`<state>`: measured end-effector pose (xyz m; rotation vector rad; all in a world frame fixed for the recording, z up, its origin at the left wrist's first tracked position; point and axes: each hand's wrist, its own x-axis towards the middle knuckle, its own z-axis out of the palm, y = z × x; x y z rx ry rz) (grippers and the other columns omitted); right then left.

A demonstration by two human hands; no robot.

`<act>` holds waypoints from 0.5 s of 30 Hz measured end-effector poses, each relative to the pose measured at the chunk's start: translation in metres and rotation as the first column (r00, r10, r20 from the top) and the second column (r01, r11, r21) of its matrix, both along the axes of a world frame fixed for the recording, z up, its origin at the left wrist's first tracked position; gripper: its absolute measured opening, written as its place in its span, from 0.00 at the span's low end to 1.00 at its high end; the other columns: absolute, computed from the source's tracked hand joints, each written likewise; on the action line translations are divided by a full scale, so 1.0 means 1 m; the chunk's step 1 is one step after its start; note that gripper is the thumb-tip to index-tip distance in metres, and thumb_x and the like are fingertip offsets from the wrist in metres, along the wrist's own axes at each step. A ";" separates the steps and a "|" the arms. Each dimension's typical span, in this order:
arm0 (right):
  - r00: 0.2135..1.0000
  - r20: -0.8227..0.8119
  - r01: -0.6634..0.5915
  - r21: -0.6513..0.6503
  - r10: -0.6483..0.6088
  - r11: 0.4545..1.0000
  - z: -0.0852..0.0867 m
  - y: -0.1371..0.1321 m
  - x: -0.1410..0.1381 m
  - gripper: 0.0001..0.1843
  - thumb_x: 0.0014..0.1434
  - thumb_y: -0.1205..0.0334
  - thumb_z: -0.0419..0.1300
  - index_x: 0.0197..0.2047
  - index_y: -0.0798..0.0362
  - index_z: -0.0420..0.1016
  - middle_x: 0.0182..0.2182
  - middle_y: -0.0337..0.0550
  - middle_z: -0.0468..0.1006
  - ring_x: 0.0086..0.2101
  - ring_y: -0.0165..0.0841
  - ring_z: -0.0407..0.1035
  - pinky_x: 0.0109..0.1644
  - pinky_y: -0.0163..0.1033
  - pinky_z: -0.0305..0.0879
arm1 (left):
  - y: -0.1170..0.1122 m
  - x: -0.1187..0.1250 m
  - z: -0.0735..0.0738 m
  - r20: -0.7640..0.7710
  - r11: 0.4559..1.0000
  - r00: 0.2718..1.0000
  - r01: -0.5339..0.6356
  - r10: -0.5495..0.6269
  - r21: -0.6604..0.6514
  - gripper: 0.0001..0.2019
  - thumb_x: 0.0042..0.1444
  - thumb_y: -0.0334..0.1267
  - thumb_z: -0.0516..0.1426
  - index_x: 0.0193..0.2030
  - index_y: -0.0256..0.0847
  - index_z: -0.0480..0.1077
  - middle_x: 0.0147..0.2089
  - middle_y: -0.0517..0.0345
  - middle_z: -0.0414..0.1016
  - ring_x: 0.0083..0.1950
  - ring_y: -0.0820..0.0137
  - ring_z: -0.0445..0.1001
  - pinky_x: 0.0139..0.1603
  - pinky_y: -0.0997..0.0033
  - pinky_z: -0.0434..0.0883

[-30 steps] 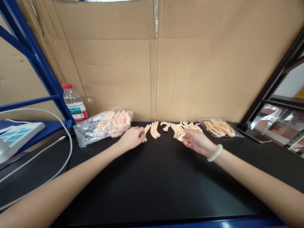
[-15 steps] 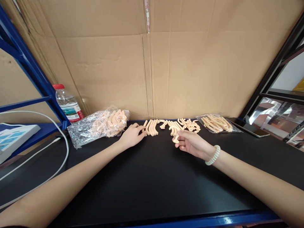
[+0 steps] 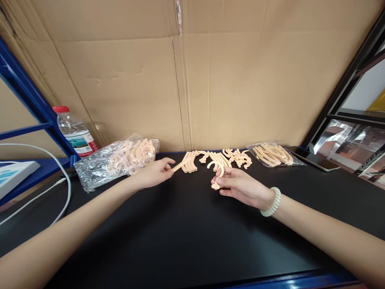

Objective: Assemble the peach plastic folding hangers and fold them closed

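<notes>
On the black table (image 3: 186, 237), the left hand (image 3: 152, 176) is seen closed in a light pinch, and a long curved strip (image 3: 179, 165) of pale beige plastic is held by its near end between thumb and fingertips. The strip reaches away to the far right from that hand, and its far end is laid against a small bundle of similar strips (image 3: 190, 161) on the table. To the right, well apart from the left hand, the right hand (image 3: 240, 187) is turned palm inward with its fingers curled, and a hook-shaped piece (image 3: 215, 185) of the same beige plastic is gripped between thumb and forefinger. The hook is held at the left edge of that hand, its arch rising toward the far side and its rounded end hanging just over the table. A white beaded bracelet (image 3: 272, 202) is worn on the right wrist. Just beyond the hook, a row of loose curved pieces (image 3: 233, 156) is spread along the foot of the cardboard wall (image 3: 192, 88). A crumpled clear bag (image 3: 111, 163) of such parts is set at far left, with a water bottle (image 3: 75, 132) behind it, and a smaller filled bag (image 3: 272, 154) is placed at far right.
</notes>
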<state>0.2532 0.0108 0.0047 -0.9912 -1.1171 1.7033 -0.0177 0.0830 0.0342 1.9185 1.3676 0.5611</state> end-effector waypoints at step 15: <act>0.988 -0.100 -0.102 0.173 0.121 0.980 -0.020 0.001 -0.011 0.15 0.54 0.61 0.70 0.36 0.51 0.67 0.36 0.37 0.76 0.34 0.28 0.75 0.41 0.36 0.70 | -0.040 0.049 -0.044 0.870 0.845 0.487 0.434 0.072 -0.312 0.13 0.55 0.39 0.64 0.39 0.37 0.66 0.34 0.56 0.72 0.37 0.71 0.71 0.44 0.68 0.69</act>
